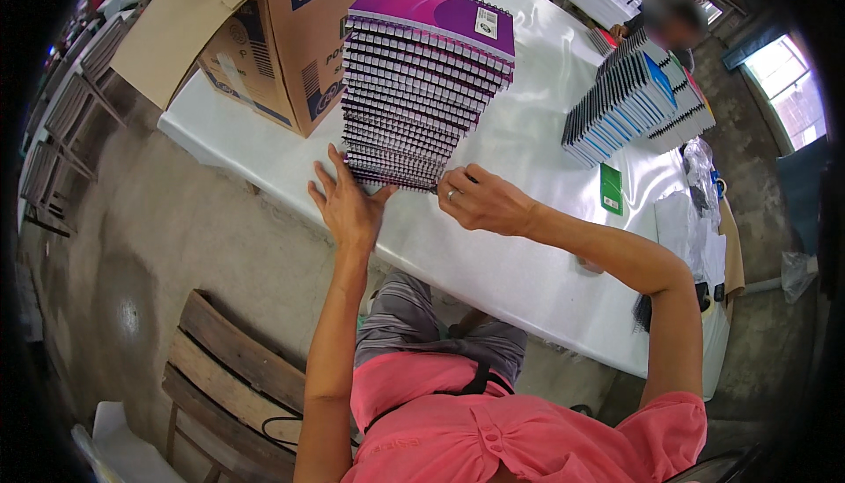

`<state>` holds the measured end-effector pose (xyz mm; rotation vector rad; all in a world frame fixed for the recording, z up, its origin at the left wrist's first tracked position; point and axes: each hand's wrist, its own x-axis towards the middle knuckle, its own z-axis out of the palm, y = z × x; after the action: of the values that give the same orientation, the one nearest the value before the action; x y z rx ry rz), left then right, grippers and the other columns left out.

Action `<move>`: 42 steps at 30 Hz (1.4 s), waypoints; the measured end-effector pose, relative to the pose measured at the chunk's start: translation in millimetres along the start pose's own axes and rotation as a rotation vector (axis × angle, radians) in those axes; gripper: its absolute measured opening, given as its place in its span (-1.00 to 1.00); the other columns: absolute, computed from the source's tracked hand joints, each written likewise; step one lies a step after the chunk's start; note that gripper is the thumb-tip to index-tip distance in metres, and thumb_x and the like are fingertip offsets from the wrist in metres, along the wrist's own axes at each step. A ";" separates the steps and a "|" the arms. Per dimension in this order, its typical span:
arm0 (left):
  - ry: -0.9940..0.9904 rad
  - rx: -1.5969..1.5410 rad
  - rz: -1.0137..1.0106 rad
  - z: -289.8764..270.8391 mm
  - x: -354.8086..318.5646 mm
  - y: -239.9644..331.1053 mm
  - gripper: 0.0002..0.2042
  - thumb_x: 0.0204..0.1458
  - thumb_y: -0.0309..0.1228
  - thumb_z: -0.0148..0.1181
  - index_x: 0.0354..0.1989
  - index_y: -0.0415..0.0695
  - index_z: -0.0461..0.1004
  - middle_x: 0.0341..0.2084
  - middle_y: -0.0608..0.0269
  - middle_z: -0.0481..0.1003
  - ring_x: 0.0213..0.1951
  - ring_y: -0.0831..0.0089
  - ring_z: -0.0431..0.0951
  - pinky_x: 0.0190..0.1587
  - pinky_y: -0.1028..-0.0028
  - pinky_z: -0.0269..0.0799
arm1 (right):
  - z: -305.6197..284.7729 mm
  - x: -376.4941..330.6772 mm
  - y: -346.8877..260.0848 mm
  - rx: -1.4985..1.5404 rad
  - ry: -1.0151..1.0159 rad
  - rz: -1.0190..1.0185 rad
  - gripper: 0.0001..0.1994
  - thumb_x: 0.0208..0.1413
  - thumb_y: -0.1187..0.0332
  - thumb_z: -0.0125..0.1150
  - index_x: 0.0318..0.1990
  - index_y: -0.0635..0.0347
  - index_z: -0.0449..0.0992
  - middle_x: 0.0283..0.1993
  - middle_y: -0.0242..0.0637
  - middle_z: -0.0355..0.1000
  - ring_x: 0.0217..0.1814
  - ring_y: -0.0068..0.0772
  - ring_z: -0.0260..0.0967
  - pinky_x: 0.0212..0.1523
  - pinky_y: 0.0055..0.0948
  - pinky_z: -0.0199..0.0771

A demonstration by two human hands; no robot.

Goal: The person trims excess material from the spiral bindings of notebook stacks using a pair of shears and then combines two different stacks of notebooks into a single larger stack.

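A tall stack of spiral-bound notebooks with purple covers stands at the table's near edge, spiral sides facing me. The top one shows a white label with a barcode. My left hand is open, fingers spread, at the lower left corner of the stack; its thumb and fingertips rest by the lowest spirals. At the lower right corner, my right hand is closed in a pinch, with a ring on one finger. Its fingertips meet the bottom spirals, and what they pinch is too small to make out.
An open cardboard box stands left of the stack on the white-covered table. Blue-edged notebooks are piled at the right, near a small green booklet and clear plastic. Another person sits beyond. A wooden chair is at my left.
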<state>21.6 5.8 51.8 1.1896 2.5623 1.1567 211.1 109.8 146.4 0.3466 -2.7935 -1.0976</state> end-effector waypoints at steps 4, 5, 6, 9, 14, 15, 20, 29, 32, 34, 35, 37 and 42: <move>-0.015 0.025 -0.017 -1.0 -0.2 1.0 0.20 -0.30 -0.15 0.57 0.43 -0.31 -0.19 0.22 0.06 0.39 0.43 -0.12 -0.02 0.42 -0.06 -0.32 | -21.9 24.3 -28.9 -0.097 -0.336 0.139 -0.76 -0.11 0.30 0.22 -0.33 0.29 0.56 -0.30 -0.25 0.46 -0.14 -0.30 0.38 -0.24 -0.36 0.38; -0.017 0.028 -0.016 -0.6 -0.5 -0.4 0.20 -0.30 -0.15 0.57 0.43 -0.31 -0.19 0.22 0.06 0.39 0.43 -0.12 -0.02 0.42 -0.06 -0.32 | -26.8 30.9 -36.6 -0.163 -0.535 0.214 -0.67 -0.11 0.28 0.21 -0.25 0.39 0.55 -0.30 -0.19 0.47 -0.16 -0.29 0.38 -0.23 -0.35 0.39; 0.000 0.019 -0.005 -0.7 -0.3 -1.5 0.21 -0.30 -0.12 0.56 0.43 -0.32 -0.19 0.22 0.03 0.39 0.43 -0.12 -0.02 0.43 -0.05 -0.32 | -27.7 34.0 -42.2 -0.165 -0.537 0.216 -0.67 -0.11 0.28 0.21 -0.25 0.39 0.55 -0.30 -0.19 0.47 -0.16 -0.29 0.38 -0.23 -0.35 0.39; 0.014 0.014 0.009 -1.6 -0.5 -5.5 0.22 -0.32 -0.07 0.56 0.44 -0.31 -0.19 0.22 -0.04 0.37 0.43 -0.11 -0.01 0.43 -0.04 -0.32 | -19.5 31.8 -49.4 -0.118 -0.634 0.350 -0.63 -0.09 0.29 0.21 -0.18 0.43 0.53 -0.29 -0.13 0.45 -0.16 -0.22 0.38 -0.17 -0.31 0.42; 0.106 -0.098 0.019 5.8 0.8 -9.6 0.26 -0.37 -0.06 0.58 0.45 -0.27 -0.19 0.24 -0.13 0.33 0.42 -0.09 0.01 0.44 -0.03 -0.32 | -22.8 -10.4 5.0 0.048 -0.188 0.202 -0.54 -0.08 0.29 0.26 0.01 0.28 0.44 -0.05 -0.22 0.43 0.11 -0.29 0.26 0.14 -0.22 0.28; 0.090 -0.085 -0.006 3.4 1.6 -3.1 0.27 -0.39 -0.08 0.59 0.45 -0.25 -0.20 0.26 -0.12 0.31 0.42 -0.09 0.02 0.44 -0.03 -0.32 | -26.8 -15.7 8.6 -0.013 -0.216 0.183 -0.55 -0.02 0.28 0.23 0.05 0.20 0.40 0.01 -0.30 0.38 0.18 -0.40 0.18 0.18 -0.25 0.22; 0.088 -0.037 -0.022 4.8 -2.2 1.1 0.29 -0.42 -0.13 0.61 0.46 -0.23 -0.20 0.27 -0.13 0.30 0.42 -0.07 0.04 0.44 -0.01 -0.30 | -2.4 -25.1 10.1 -0.039 -0.047 0.063 -0.64 0.05 0.31 0.18 0.04 0.11 0.42 -0.01 -0.38 0.37 0.16 -0.44 0.21 0.15 -0.29 0.25; 0.055 0.009 -0.015 2.1 0.4 1.6 0.26 -0.36 -0.09 0.57 0.45 -0.28 -0.22 0.27 -0.14 0.29 0.42 -0.04 0.04 0.43 0.00 -0.27 | 11.2 -21.0 15.9 -0.100 0.005 -0.014 -0.66 0.07 0.31 0.16 0.03 0.10 0.40 -0.04 -0.42 0.38 0.08 -0.45 0.25 0.05 -0.35 0.28; 0.063 0.001 -0.026 2.1 1.1 0.4 0.25 -0.36 -0.10 0.58 0.45 -0.28 -0.20 0.27 -0.16 0.30 0.41 -0.04 0.05 0.43 0.00 -0.26 | 4.8 -15.2 3.7 -0.040 -0.018 0.065 -0.63 0.00 0.32 0.17 0.00 0.20 0.44 -0.10 -0.34 0.41 0.02 -0.40 0.30 -0.05 -0.39 0.31; 0.052 -0.001 -0.023 3.3 0.9 1.1 0.25 -0.36 -0.08 0.58 0.45 -0.27 -0.20 0.26 -0.15 0.30 0.41 -0.05 0.05 0.43 0.00 -0.26 | -5.6 -7.2 -12.4 0.007 -0.073 0.130 -0.62 -0.04 0.33 0.19 -0.04 0.26 0.47 -0.14 -0.27 0.44 -0.02 -0.35 0.35 -0.12 -0.41 0.33; 0.050 -0.001 -0.022 5.0 0.6 0.4 0.25 -0.36 -0.08 0.58 0.45 -0.27 -0.20 0.26 -0.15 0.30 0.41 -0.05 0.05 0.43 0.00 -0.26 | -10.2 -0.7 -23.5 -0.015 -0.242 0.227 -0.62 -0.08 0.34 0.20 -0.07 0.32 0.49 -0.20 -0.22 0.45 -0.09 -0.31 0.39 -0.19 -0.41 0.34; 0.097 -0.019 -0.019 5.5 1.4 -0.4 0.27 -0.40 -0.12 0.60 0.46 -0.23 -0.20 0.23 -0.16 0.34 0.41 -0.10 0.05 0.43 -0.01 -0.28 | -15.2 11.1 -38.1 -0.042 -0.444 0.357 -0.61 -0.14 0.35 0.23 -0.13 0.42 0.53 -0.34 -0.12 0.47 -0.25 -0.24 0.45 -0.36 -0.38 0.37; 0.094 -0.055 -0.027 1.0 0.9 3.5 0.29 -0.39 -0.10 0.60 0.46 -0.22 -0.23 0.29 -0.14 0.27 0.40 -0.16 0.03 0.42 -0.07 -0.27 | -18.8 -5.0 -14.0 0.036 -0.250 0.311 -0.64 -0.12 0.34 0.23 -0.12 0.32 0.50 -0.18 -0.18 0.46 -0.14 -0.27 0.37 -0.20 -0.25 0.36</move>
<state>23.5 8.5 53.7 1.1109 2.5866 1.2984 222.0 88.8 150.4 -0.2333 -2.9443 -1.0806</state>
